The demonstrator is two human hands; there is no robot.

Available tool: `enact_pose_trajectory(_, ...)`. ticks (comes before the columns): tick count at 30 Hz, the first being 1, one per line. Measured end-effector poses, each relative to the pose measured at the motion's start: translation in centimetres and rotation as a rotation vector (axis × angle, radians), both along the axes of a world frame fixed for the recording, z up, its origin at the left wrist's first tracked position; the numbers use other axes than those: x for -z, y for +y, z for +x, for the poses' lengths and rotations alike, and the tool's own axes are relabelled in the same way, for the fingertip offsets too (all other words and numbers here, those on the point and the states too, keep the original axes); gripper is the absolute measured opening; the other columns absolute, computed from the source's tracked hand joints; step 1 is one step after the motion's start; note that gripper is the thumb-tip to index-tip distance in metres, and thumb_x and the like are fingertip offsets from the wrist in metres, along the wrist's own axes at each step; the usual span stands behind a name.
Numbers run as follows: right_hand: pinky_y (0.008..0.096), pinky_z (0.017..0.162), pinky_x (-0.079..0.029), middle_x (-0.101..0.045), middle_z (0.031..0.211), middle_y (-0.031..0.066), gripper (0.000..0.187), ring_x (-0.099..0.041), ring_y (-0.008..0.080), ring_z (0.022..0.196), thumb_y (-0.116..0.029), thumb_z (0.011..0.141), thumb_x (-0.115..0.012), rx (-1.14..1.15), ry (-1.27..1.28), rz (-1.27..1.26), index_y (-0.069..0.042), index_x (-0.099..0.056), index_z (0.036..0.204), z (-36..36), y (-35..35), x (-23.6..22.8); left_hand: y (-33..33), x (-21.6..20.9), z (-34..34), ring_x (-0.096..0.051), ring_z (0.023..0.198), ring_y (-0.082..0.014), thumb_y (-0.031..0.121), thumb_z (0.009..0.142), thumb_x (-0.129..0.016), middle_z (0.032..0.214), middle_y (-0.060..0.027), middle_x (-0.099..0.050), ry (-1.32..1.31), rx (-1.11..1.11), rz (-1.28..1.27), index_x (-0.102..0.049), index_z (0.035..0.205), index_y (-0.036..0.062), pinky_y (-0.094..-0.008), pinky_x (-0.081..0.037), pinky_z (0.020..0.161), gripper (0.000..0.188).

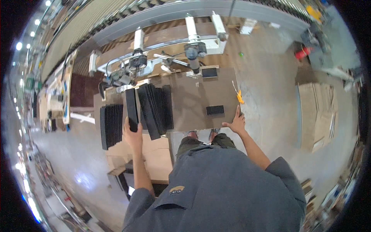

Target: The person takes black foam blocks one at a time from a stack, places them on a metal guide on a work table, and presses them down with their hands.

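Observation:
My left hand (133,135) grips the near end of a long black strip (131,107), fingers on one side and thumb on the other. This strip lies between two groups of similar strips: a stack (111,125) to its left and a fanned row (154,110) to its right. At the right front corner of the brown worktable (189,116), my right hand (236,123) rests with thumb and fingers spread, holding nothing. Left of that hand lies a short black block (215,110). A tool with a yellow-orange handle (240,96) lies on the table's right edge, just beyond the fingers.
Clamp-like machine heads (138,60) and a vertical cylinder unit (192,54) stand along the table's far side, near another small black block (210,72). Flattened cardboard (156,152) lies below the left front edge. A stack of cardboard sheets (315,116) stands at right.

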State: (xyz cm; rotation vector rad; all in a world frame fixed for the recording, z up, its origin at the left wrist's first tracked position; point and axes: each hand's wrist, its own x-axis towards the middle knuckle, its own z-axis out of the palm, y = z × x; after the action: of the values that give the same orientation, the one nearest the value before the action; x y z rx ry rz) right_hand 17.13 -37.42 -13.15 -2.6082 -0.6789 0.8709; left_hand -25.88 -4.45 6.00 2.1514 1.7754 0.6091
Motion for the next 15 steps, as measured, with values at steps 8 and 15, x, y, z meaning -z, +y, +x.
enact_pose_trajectory(8, 0.0746, 0.120, -0.032, -0.024, 0.171, 0.0450, 0.167, -0.033, 0.0625, 0.156, -0.078, 0.062, -0.095, 0.000, 0.036, -0.034, -0.031, 0.013, 0.180, -0.2, -0.3, 0.1, -12.3, 6.4, 19.5, -0.062, 0.121, -0.0395, 0.025, 0.090, -0.088, 0.127, -0.0216, -0.061, -0.315, 0.223, -0.156, -0.060, 0.151, -0.0043, -0.0480, -0.049, 0.109, 0.074)
enact_pose_trajectory(15, 0.0728, 0.118, -0.034, -0.028, 0.172, 0.0372, 0.168, -0.039, 0.0564, 0.152, -0.082, 0.061, -0.093, -0.026, -0.003, -0.069, -0.030, 0.012, 0.181, -0.1, 0.2, -0.6, -9.1, 16.5, 29.4, -0.058, 0.128, -0.0443, 0.047, 0.094, -0.083, 0.130, -0.0227, -0.064, 0.062, 0.232, 0.032, -0.061, 0.155, 0.0065, -0.0582, -0.044, 0.111, 0.077)
